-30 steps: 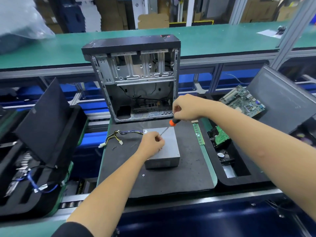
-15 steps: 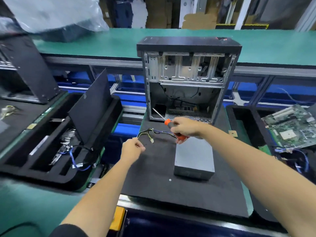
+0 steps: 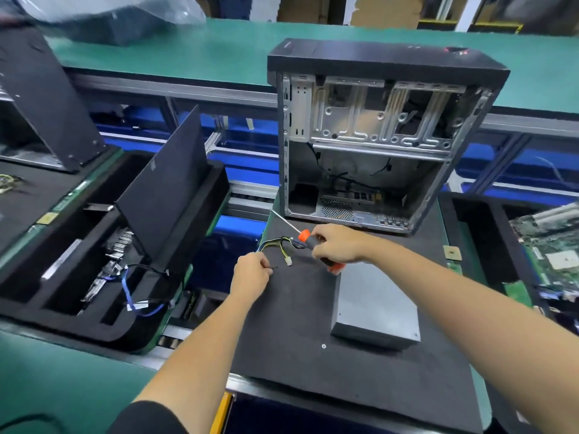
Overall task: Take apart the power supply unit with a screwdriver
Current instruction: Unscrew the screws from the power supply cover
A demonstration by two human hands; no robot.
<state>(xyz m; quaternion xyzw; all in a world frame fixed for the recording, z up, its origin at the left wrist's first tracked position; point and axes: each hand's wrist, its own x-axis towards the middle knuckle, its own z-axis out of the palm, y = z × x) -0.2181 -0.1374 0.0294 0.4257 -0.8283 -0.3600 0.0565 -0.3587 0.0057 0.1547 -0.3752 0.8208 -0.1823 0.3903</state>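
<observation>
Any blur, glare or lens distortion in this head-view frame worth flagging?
Head view: wide-angle bending bows the green bench edges; plastic bag top left is smeared; circuit board at right edge is soft; power supply unit carries mild sheen, no harsh glare; both hands are sharp.

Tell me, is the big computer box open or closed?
Open. The computer case stands upright with its near side panel off, so you see its bare metal frame and loose wires inside.

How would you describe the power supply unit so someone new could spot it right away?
Find the open computer case standing at the back of the black foam mat. In front of it, lying flat on the mat under the person's right forearm, is the power supply unit. It is the only plain grey metal box there, closed on every visible side.
</observation>
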